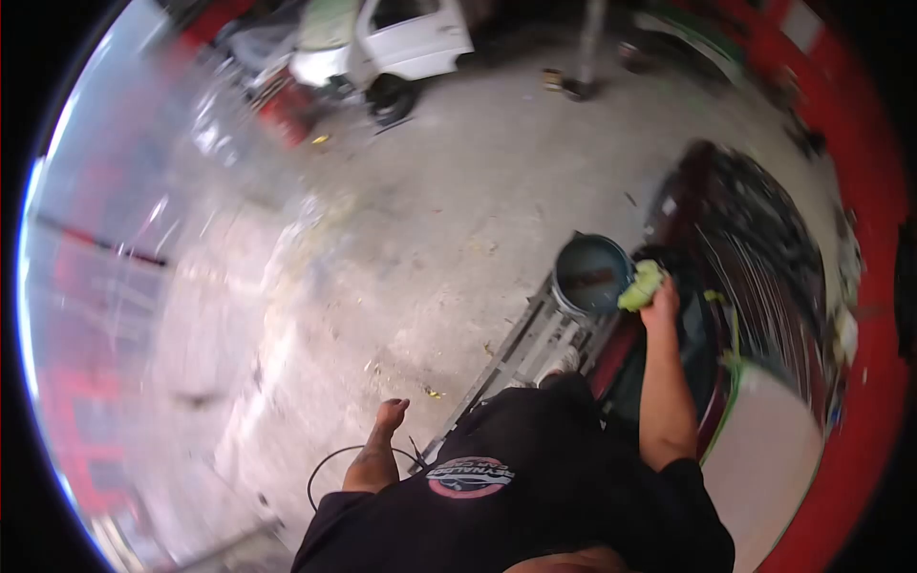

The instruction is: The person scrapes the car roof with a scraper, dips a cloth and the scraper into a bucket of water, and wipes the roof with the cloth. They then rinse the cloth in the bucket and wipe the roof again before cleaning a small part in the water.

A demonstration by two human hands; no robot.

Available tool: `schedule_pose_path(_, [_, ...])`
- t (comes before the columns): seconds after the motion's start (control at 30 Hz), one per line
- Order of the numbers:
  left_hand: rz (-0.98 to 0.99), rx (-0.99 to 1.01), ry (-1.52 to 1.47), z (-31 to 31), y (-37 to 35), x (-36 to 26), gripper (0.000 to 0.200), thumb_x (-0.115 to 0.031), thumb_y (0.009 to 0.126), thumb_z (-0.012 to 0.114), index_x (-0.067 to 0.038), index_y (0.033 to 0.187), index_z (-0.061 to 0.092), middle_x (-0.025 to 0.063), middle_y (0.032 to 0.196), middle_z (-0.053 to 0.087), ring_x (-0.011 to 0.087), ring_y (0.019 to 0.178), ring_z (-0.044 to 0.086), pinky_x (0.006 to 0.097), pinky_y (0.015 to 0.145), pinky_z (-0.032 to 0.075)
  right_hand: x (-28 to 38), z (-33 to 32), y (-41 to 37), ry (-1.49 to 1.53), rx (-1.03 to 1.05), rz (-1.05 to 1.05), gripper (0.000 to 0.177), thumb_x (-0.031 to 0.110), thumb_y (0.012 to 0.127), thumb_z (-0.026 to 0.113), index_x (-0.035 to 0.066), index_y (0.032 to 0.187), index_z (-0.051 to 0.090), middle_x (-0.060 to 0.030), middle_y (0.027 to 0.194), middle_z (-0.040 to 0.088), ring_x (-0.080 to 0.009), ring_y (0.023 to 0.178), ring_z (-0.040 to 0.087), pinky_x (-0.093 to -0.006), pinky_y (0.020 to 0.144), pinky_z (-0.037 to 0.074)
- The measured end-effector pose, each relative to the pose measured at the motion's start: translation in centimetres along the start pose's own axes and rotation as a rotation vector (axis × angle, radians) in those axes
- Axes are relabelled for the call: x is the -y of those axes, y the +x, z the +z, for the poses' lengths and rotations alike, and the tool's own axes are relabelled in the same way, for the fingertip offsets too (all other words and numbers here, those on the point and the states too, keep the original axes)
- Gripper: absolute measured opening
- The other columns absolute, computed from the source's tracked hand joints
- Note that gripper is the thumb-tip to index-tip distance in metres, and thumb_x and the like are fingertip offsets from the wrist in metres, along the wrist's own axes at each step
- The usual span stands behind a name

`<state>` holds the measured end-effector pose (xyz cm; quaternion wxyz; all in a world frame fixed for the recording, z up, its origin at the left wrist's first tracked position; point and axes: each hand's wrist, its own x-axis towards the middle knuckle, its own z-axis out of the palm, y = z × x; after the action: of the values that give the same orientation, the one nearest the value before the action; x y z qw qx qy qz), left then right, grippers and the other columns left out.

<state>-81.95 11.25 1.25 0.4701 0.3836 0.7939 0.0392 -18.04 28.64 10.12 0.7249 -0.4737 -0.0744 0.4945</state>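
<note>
My right hand [661, 304] is closed around a crumpled yellow-green cloth [642, 286], held at the right rim of a bucket [556, 286]. The bucket contains murky liquid, with a dark reddish-brown patch visible in it. It stands at the far end of a narrow metal work platform [519, 355]. My left hand [391, 413] hangs over the concrete floor, left of the platform, its fingers curled in and nothing visible in them.
A dark red car [712, 201] stands close on my right, with a pale panel [769, 449] edged in green tape. Beside the platform a black hose [311, 475] loops. Farther off are a white car body [413, 43], a red container [285, 107] and a post [589, 48].
</note>
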Motion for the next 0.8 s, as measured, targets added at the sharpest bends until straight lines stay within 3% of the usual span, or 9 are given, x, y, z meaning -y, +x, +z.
schedule_pose_path(0.03, [-0.018, -0.013, -0.041, 0.9, -0.5, -0.4, 0.054, -0.039, 0.082, 0.061, 0.006, 0.113, 0.061, 0.0246, 0.108, 0.064, 0.0335, 0.107, 0.060, 0.0381, 0.091, 0.046, -0.3, 0.4, 1.9, -0.021, 0.010, 0.100, 0.027, 0.029, 0.096, 0.045, 0.009, 0.105, 0.059, -0.0041, 0.098, 0.062, -0.0192, 0.087, 0.061, -0.0369, 0.078, 0.051])
schedule_pose_path(0.13, [-0.050, -0.184, -0.107, 3.1, -3.1, -4.3, 0.053, -0.039, 0.082, 0.059, 0.003, 0.114, 0.061, 0.0244, 0.110, 0.063, 0.0342, 0.106, 0.060, 0.0390, 0.091, 0.046, -2.6, 1.7, 6.5, -0.203, -0.211, 0.193, 0.038, 0.033, 0.096, 0.046, 0.006, 0.121, 0.052, -0.0087, 0.120, 0.055, -0.0242, 0.107, 0.057, -0.0397, 0.091, 0.047])
schedule_pose_path(0.3, [0.110, -0.211, -0.080, 8.2, 0.7, -11.3, 0.049, -0.038, 0.084, 0.060, -0.003, 0.117, 0.060, 0.0223, 0.112, 0.063, 0.0363, 0.106, 0.059, 0.0405, 0.092, 0.046, -8.5, -1.5, 13.4, -0.736, 0.039, 0.091, 0.048, 0.029, 0.096, 0.040, 0.000, 0.134, 0.042, -0.0142, 0.136, 0.045, -0.0265, 0.123, 0.046, -0.0356, 0.103, 0.036])
schedule_pose_path(0.37, [0.257, -0.196, -0.051, 11.9, 5.1, -14.7, 0.044, -0.035, 0.085, 0.060, -0.004, 0.116, 0.060, 0.0219, 0.114, 0.061, 0.0357, 0.109, 0.057, 0.0410, 0.094, 0.045, -12.3, -4.5, 17.6, -0.738, 0.064, 0.133, 0.049, 0.028, 0.096, 0.038, 0.000, 0.137, 0.040, -0.0152, 0.138, 0.043, -0.0274, 0.126, 0.044, -0.0367, 0.104, 0.035])
schedule_pose_path(0.43, [0.376, -0.107, 0.002, 15.0, 9.3, -20.8, 0.043, -0.034, 0.086, 0.058, -0.006, 0.118, 0.059, 0.0212, 0.119, 0.058, 0.0363, 0.109, 0.056, 0.0420, 0.095, 0.044, -15.3, -5.2, 19.3, -0.796, 0.014, 0.103, 0.044, 0.030, 0.095, 0.043, 0.001, 0.127, 0.049, -0.0140, 0.127, 0.052, -0.0264, 0.116, 0.052, -0.0361, 0.096, 0.041])
schedule_pose_path(0.5, [0.517, -0.021, 0.073, 19.8, 14.6, -25.8, 0.044, -0.036, 0.087, 0.058, -0.009, 0.121, 0.056, 0.0183, 0.122, 0.055, 0.0355, 0.110, 0.055, 0.0417, 0.094, 0.044, -17.9, -6.9, 21.5, -0.989, 0.069, 0.120, 0.048, 0.027, 0.095, 0.039, -0.002, 0.133, 0.043, -0.0202, 0.134, 0.046, -0.0312, 0.122, 0.048, -0.0367, 0.100, 0.038])
schedule_pose_path(0.63, [0.982, 0.125, 0.207, 27.9, 20.9, -35.5, 0.038, -0.029, 0.084, 0.059, -0.009, 0.117, 0.056, 0.0162, 0.108, 0.059, 0.0346, 0.101, 0.058, 0.0443, 0.087, 0.047, -24.4, -12.8, 26.9, -1.418, 0.144, 0.010, 0.042, 0.023, 0.094, 0.043, -0.003, 0.127, 0.049, -0.0232, 0.125, 0.053, -0.0347, 0.115, 0.053, -0.0380, 0.096, 0.040])
schedule_pose_path(0.7, [1.127, 0.202, 0.324, 33.2, 24.1, -38.2, 0.034, -0.031, 0.083, 0.058, -0.010, 0.110, 0.058, 0.0142, 0.104, 0.060, 0.0316, 0.097, 0.059, 0.0436, 0.088, 0.046, -27.6, -16.0, 29.5, -1.458, 0.216, -0.065, 0.035, 0.019, 0.092, 0.046, -0.004, 0.119, 0.053, -0.0240, 0.115, 0.058, -0.0376, 0.106, 0.056, -0.0388, 0.092, 0.042])
schedule_pose_path(0.8, [1.211, 0.235, 0.410, 39.9, 27.6, -38.7, 0.031, -0.034, 0.081, 0.059, -0.012, 0.103, 0.060, 0.0121, 0.101, 0.060, 0.0287, 0.097, 0.059, 0.0482, 0.098, 0.039, -28.6, -16.4, 29.8, -1.447, 0.344, 0.050, 0.034, 0.011, 0.085, 0.057, -0.003, 0.115, 0.054, -0.0182, 0.110, 0.060, -0.0292, 0.097, 0.059, -0.0376, 0.086, 0.045])
